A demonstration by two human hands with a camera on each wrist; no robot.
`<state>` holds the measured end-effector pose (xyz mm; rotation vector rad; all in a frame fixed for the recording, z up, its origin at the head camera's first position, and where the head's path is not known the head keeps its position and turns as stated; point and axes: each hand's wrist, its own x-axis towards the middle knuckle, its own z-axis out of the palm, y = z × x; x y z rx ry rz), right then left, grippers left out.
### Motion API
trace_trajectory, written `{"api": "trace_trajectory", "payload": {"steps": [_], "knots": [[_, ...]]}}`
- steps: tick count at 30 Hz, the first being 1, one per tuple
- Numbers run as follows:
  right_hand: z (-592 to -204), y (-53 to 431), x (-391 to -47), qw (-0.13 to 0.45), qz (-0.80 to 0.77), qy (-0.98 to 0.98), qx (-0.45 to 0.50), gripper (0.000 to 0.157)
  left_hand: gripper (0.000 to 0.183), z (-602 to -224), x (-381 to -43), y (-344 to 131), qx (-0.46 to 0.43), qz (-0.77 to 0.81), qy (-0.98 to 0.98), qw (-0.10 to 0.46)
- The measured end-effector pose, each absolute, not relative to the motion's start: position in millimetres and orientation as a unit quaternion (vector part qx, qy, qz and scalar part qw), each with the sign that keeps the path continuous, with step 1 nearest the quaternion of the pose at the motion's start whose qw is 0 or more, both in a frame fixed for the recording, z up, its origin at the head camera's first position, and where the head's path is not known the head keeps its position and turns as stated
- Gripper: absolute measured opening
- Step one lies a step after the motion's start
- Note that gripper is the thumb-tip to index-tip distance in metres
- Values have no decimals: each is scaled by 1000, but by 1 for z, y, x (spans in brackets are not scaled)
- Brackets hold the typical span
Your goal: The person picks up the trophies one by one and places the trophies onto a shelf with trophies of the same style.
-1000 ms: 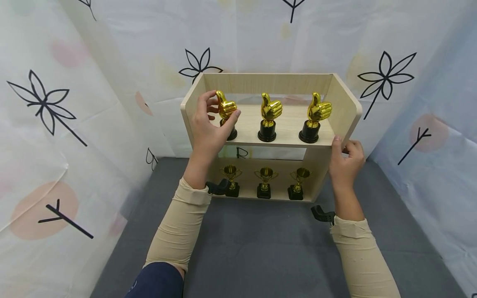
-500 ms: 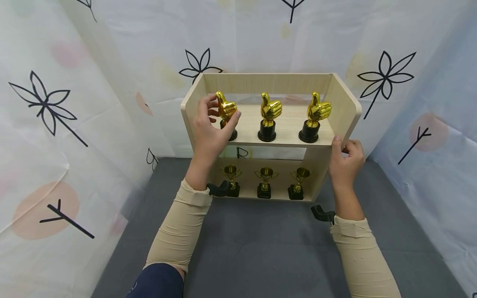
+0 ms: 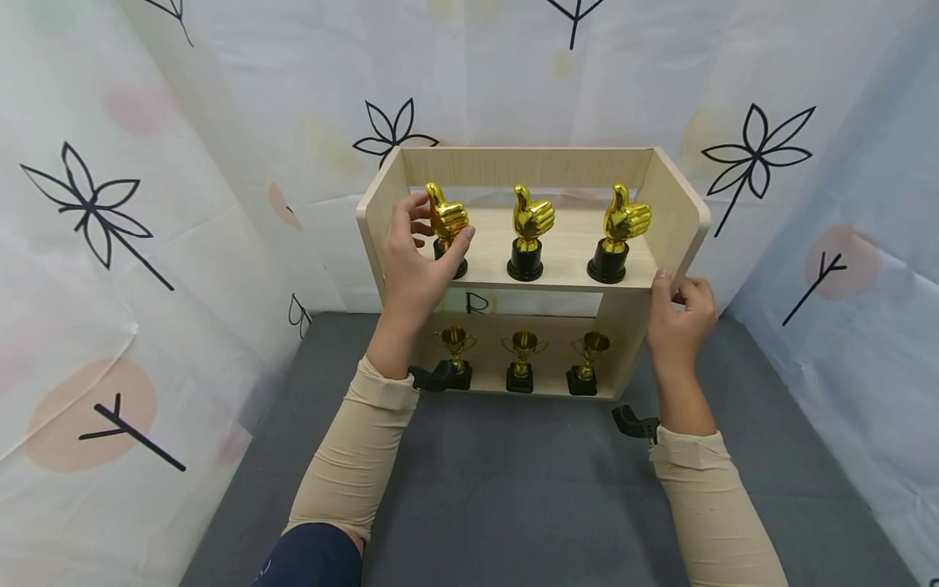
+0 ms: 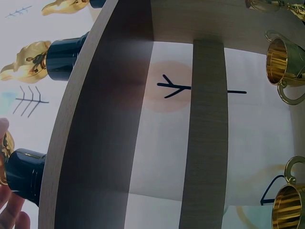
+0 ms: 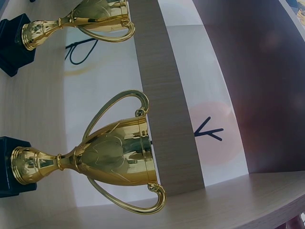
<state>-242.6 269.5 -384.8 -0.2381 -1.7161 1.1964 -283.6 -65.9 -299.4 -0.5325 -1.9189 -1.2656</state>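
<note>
At the left end of the upper shelf, my left hand [image 3: 414, 273] holds a gold thumbs-up trophy [image 3: 449, 218] between thumb and fingers. Its black round base [image 4: 26, 176] stands at the shelf's front edge in the left wrist view. My right hand [image 3: 681, 322] grips the right side panel of the two-tier wooden shelf [image 3: 678, 216], thumb on the front corner and fingers curled at the outer side. Two matching trophies stand upright on the upper shelf, one in the middle [image 3: 526, 220] and one at the right [image 3: 622, 224].
On the lower shelf stand three gold cup trophies with black square bases: left [image 3: 456, 346], middle [image 3: 522, 350] and right [image 3: 587, 355]. The right wrist view shows one cup [image 5: 114, 152] large. The unit stands on a grey tabletop [image 3: 513, 489], with patterned cloth [image 3: 242, 90] behind.
My left hand has shifted very slightly down and right at the left trophy. The right hand, the shelf and the other trophies hold their places.
</note>
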Motion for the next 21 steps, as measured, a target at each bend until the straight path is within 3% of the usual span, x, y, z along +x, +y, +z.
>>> {"api": "trace_trajectory", "payload": {"steps": [21], "knots": [[-385, 268, -243, 502, 496, -702, -96, 46, 64, -321, -286, -71, -203, -488, -764, 371]]}}
